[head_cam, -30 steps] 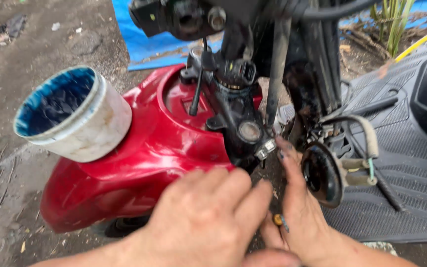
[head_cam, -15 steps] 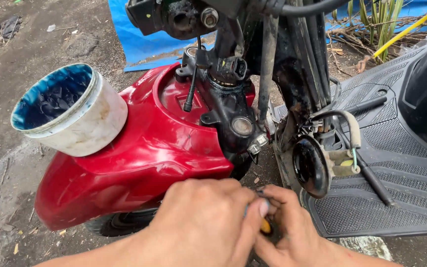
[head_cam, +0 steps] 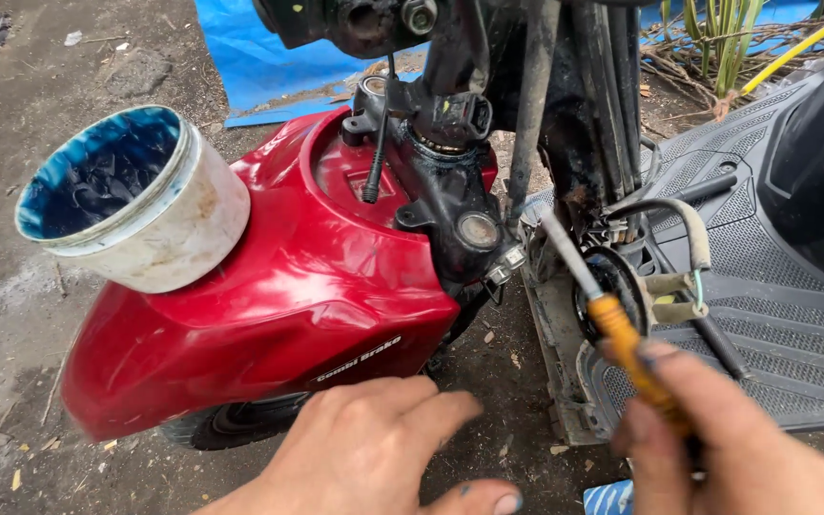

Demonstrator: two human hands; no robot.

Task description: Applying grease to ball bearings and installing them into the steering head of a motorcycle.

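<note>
My right hand (head_cam: 736, 448) grips a screwdriver (head_cam: 612, 315) with an orange handle; its metal shaft points up and left toward the black steering column (head_cam: 450, 191) of a scooter. My left hand (head_cam: 374, 448) hovers with fingers spread and nothing in it, just below the lower edge of the red front fender (head_cam: 269, 296). A black round horn (head_cam: 612, 286) sits right behind the screwdriver shaft, with a curved cable (head_cam: 679, 224) above it.
A white tub with a blue-stained inside (head_cam: 135, 200) rests on the fender's left side. The grey ribbed scooter floorboard (head_cam: 774, 315) lies to the right. A blue tarp (head_cam: 269, 57) and bare dirt ground (head_cam: 40, 95) lie behind. Part of the front tyre (head_cam: 231, 420) shows under the fender.
My hands have parted. The right hand has moved right and lifted the screwdriver so its shaft shows. The left hand has opened and dropped lower. The camera has moved closer.
</note>
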